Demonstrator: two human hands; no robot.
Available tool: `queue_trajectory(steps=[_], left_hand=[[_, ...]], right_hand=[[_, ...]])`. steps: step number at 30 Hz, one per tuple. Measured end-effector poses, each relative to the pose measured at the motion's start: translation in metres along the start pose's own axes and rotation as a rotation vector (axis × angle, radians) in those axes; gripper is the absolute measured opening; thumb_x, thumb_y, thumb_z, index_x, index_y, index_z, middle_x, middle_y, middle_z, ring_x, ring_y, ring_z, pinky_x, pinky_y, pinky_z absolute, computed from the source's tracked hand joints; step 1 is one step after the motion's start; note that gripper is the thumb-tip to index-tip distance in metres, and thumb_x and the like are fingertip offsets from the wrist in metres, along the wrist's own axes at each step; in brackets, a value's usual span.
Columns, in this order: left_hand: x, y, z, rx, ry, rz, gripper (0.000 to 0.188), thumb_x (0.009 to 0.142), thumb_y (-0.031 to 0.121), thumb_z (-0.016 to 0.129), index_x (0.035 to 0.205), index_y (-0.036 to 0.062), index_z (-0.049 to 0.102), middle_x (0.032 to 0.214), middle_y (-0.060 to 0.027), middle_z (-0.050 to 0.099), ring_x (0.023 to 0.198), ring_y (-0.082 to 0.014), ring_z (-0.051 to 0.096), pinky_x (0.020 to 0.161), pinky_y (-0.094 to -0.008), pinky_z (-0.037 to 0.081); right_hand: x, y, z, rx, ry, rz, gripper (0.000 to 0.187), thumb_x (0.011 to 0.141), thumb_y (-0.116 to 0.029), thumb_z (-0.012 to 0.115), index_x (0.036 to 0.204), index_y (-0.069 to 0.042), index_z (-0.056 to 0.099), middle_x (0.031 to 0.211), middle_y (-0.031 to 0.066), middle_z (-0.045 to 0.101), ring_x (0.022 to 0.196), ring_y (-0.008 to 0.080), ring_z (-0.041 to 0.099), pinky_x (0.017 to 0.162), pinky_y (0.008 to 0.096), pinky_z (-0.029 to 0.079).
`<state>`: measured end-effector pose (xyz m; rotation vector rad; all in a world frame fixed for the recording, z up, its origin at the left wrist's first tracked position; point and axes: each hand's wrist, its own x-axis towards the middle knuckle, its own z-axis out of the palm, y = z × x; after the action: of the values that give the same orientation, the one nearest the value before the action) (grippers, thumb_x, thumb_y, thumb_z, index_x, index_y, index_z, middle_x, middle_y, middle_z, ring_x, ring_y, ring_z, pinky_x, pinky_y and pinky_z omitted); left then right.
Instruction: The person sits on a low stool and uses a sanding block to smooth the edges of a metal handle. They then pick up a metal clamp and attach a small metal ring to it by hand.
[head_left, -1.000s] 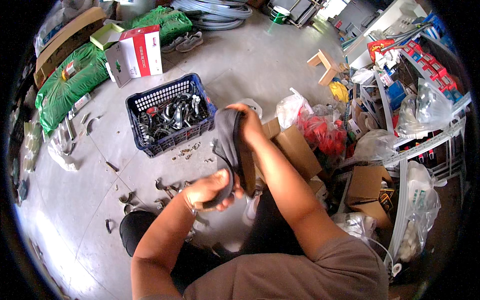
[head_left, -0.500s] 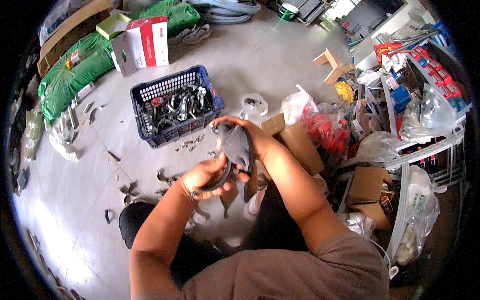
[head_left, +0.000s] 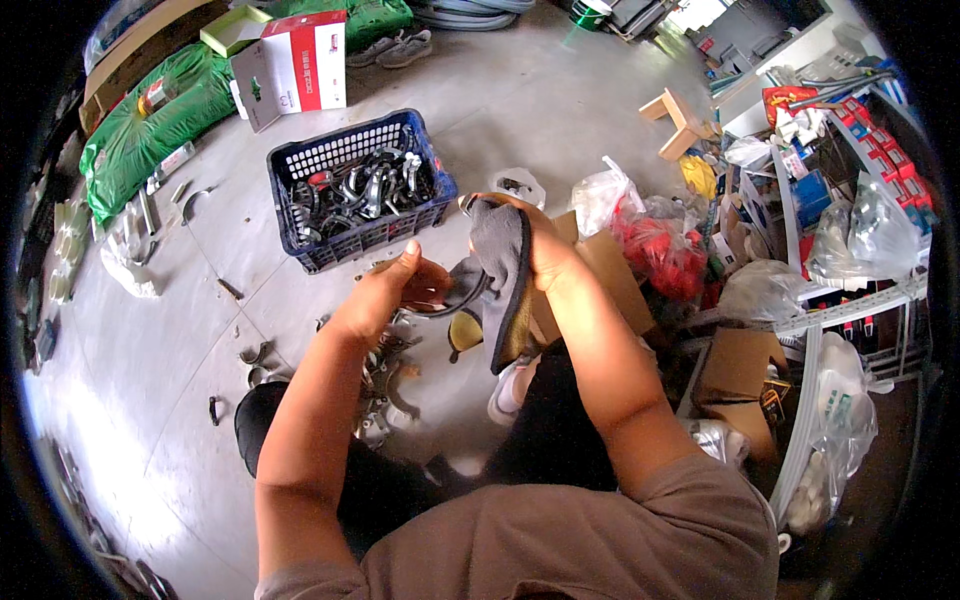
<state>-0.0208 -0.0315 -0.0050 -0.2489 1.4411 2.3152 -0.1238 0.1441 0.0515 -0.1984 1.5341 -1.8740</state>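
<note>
Currently in right hand (head_left: 543, 245): grey cloth (head_left: 497, 240), fingers closed around its upper part, above the floor (head_left: 185, 380), near the crate's near right corner.
Left hand (head_left: 400, 285): thumb raised, fingers curled at dark curved strip (head_left: 455, 307); cannot tell whether gripping it.
Blue crate (head_left: 345, 245): on floor, holding curved metal pieces (head_left: 365, 190).
Cardboard box (head_left: 610, 285): toward floor's right edge, beside right forearm.

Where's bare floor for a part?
Free: grey tiled floor between the blue perforated plastic crate and pale U-shaped wooden frame; also left of the black curved part. Crowded: curved metal clamps below the left hand; brown cardboard box and red-filled plastic bag right of the right hand.
</note>
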Motion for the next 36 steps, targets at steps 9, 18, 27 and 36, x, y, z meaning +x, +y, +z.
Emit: queue_trajectory(steps=[9,18,27,36], left_hand=[[-0.016,-0.007,0.026,1.237,0.001,0.372,0.019,0.078,0.016,0.062,0.09,0.0021,0.058,0.077,-0.0093,0.062,0.073,-0.0113,0.055,0.067,-0.0292,0.044],[-0.004,-0.021,0.017,0.318,-0.165,0.307,0.011,0.08,-0.001,0.056,0.09,-0.0005,0.06,0.086,-0.0019,0.062,0.084,-0.011,0.055,0.078,-0.0257,0.043],[-0.006,-0.015,0.033,0.06,-0.237,0.1,0.017,0.077,0.003,0.06,0.094,0.0022,0.056,0.083,-0.0036,0.06,0.08,-0.0128,0.056,0.076,-0.0261,0.043],[0.002,-0.014,0.026,-0.141,-0.22,0.201,0.029,0.078,0.003,0.059,0.106,0.0044,0.051,0.087,-0.0065,0.058,0.078,-0.013,0.055,0.073,-0.0259,0.043]], right_hand=[[0.0,0.01,-0.002,-0.045,0.08,-0.03,0.02,0.08,-0.016,0.054,0.098,-0.007,0.058,0.085,0.0055,0.06,0.07,0.0142,0.058,0.062,0.027,0.049],[0.002,-0.009,-0.019,-0.153,0.275,-0.165,0.038,0.078,-0.011,0.058,0.114,-0.009,0.047,0.096,0.0075,0.057,0.082,0.0155,0.057,0.071,0.0292,0.048],[0.031,0.031,-0.028,-0.815,0.433,-0.407,0.049,0.075,-0.001,0.051,0.121,-0.008,0.038,0.104,0.0209,0.056,0.101,0.0295,0.053,0.086,0.0349,0.039],[0.006,0.004,-0.037,-0.526,0.279,-0.579,0.071,0.058,-0.006,0.075,0.12,-0.01,0.039,0.101,0.0087,0.054,0.092,0.0168,0.053,0.08,0.0299,0.042]])
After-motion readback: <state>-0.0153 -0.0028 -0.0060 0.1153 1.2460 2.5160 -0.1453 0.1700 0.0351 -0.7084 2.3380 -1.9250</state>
